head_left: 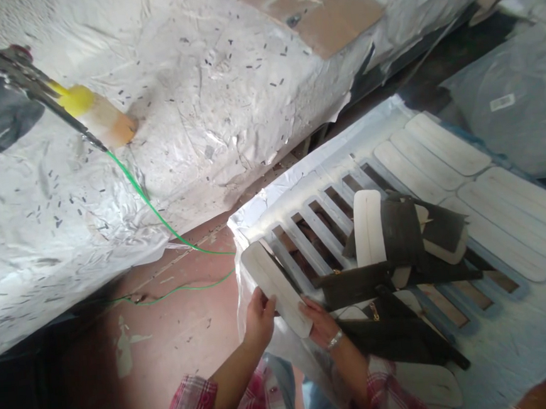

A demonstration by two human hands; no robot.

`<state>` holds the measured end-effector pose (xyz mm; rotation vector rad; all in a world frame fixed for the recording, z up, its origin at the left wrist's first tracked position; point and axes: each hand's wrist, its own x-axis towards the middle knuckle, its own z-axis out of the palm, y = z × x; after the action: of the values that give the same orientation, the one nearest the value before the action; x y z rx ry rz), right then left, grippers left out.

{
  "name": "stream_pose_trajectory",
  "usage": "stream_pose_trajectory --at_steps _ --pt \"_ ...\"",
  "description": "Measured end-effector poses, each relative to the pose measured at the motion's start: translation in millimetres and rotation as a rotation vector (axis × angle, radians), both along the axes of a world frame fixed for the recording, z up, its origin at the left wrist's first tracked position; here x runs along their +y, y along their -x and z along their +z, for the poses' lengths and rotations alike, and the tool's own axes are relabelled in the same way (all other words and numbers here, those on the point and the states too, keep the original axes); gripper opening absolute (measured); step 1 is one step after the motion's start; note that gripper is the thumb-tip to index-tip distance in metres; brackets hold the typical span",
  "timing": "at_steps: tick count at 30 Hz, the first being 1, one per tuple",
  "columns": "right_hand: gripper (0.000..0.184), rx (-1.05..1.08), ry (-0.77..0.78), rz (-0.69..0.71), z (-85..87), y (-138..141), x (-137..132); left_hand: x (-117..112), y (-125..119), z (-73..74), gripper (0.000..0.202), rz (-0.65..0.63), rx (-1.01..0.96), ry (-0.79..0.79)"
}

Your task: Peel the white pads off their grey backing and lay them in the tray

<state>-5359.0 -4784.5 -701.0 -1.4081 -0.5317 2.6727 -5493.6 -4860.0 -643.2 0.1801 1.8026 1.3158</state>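
A long white flat strip with rounded ends [277, 286] lies across the near left corner of a white slotted tray [300, 183]. My left hand [259, 322] grips the strip's near edge from the left, fingers curled over it. My right hand [320, 320], a bracelet on its wrist, holds the strip's lower end with closed fingers. Right beside my right hand sits a loose pile of dark strap pieces [400, 264] mixed with white strips [368, 228] on the tray.
More white strips [448, 146] fill the tray's far slots. A plastic-covered bench [175, 111] speckled with small dark scraps runs on the left, with pliers [26, 72] and a yellow tube [96, 114] on it. A green wire [161, 219] trails to the reddish floor [188, 324].
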Motion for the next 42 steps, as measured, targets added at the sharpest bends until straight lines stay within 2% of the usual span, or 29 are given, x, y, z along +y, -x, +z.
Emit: stream_pose_trajectory --at_steps 3,6,10,13,17,22,30,36,40,42 --pt "0.046 -0.132 -0.086 0.156 2.9 -15.0 0.1 9.1 3.8 -21.2 0.028 -0.017 -0.081 0.008" --pt "0.046 -0.322 -0.328 0.388 4.4 -17.9 9.7 10.9 15.1 -40.9 0.029 0.054 -0.139 0.076" --pt "0.036 -0.324 -0.642 0.586 -4.9 0.2 27.5 8.8 25.6 -57.2 0.033 0.142 -0.138 0.13" --pt "0.028 -0.34 -0.853 0.618 -15.0 15.6 38.5 12.4 28.7 -61.8 0.037 0.146 -0.111 0.18" --pt "0.027 -0.416 -0.939 0.664 -20.0 25.1 46.3 17.6 39.1 -63.8 0.036 0.04 -0.062 0.298" --pt "0.02 -0.479 -1.04 0.758 -13.8 31.1 44.9 15.3 53.8 -67.6 0.04 -0.098 -0.008 0.391" --pt "0.013 -0.55 -1.144 0.905 -5.4 39.7 40.5 10.7 56.0 -62.1 0.044 -0.178 0.009 0.463" --pt "0.012 -0.582 -1.152 0.992 2.7 46.0 34.0 7.9 59.8 -60.8 0.035 -0.284 0.038 0.557" --pt "0.014 -0.582 -1.156 1.011 1.8 47.8 32.0 9.2 66.3 -50.0 0.036 -0.419 0.175 0.673" --pt "0.016 -0.589 -1.152 0.999 0.1 47.4 31.5 13.8 71.4 -39.9 0.033 -0.502 0.36 0.703"
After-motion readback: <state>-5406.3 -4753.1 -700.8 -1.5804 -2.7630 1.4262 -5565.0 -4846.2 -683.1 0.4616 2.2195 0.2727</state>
